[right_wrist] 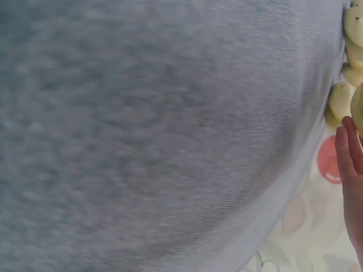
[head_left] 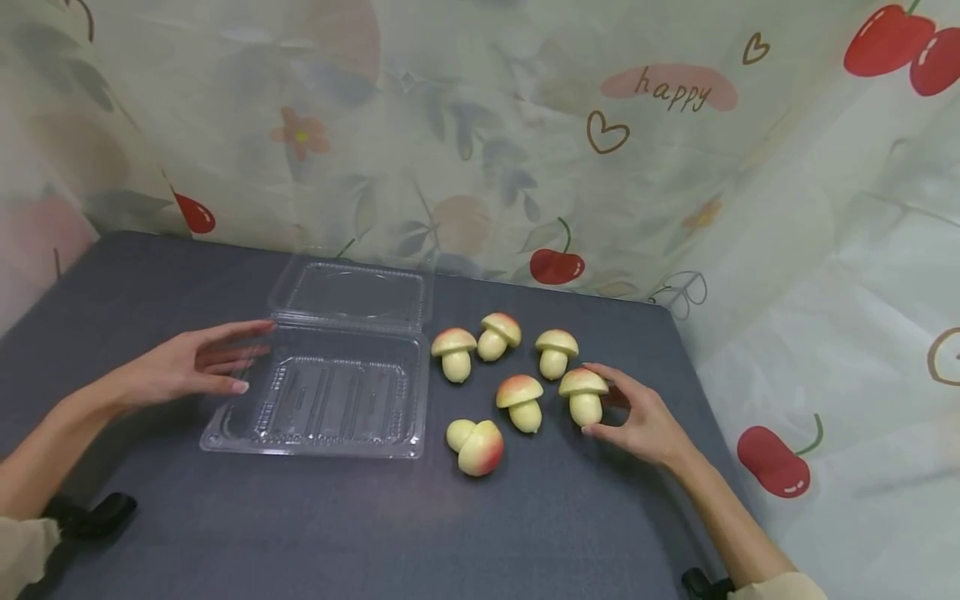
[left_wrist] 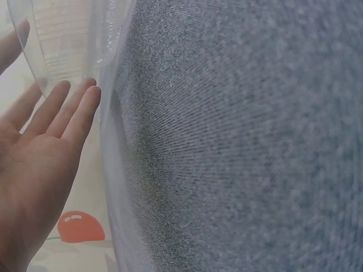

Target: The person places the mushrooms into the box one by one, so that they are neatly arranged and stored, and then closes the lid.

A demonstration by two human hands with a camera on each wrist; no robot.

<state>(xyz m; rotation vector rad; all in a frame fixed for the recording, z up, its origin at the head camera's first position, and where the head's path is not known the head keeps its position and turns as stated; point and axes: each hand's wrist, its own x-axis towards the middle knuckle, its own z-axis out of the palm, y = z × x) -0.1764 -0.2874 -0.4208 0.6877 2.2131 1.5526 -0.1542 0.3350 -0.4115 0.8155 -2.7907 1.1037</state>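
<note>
A clear plastic clamshell box lies with its lid folded back. My left hand is at the box's left side, fingers extended and thumb by the rim; the left wrist view shows the same hand palm-side with straight fingers against the clear plastic. On the right, my right hand holds a toy mushroom with red-and-cream cap, fingertips at the cap and thumb near the stem's base. In the right wrist view, only part of that hand shows at the edge.
Several similar mushrooms stand or lie between box and right hand: one tipped over in front, one behind it, others farther back. A dark grey cloth covers the table. Patterned curtain hangs behind and at the sides.
</note>
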